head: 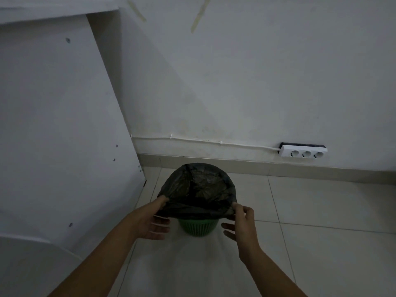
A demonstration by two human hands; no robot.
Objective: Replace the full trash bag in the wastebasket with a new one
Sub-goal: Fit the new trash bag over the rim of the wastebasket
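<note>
On pale tiled floor point(321, 211) by the far wall, both hands, left hand point(150, 224) and right hand point(242, 224), pinched the black plastic bag point(199, 189) over the green slatted wastebasket point(198, 228); whether removal or fitting, unclear.

Single head-worn wide-angle view, looking forward and down, close above both hands, facing the wall point(235, 82) and floor point(321, 232)

I see a dark bag point(199, 187) stretched over the rim of a green slatted basket point(198, 228), its edge folded down outside; the basket stands upright on floor tiles near the wall.
</note>
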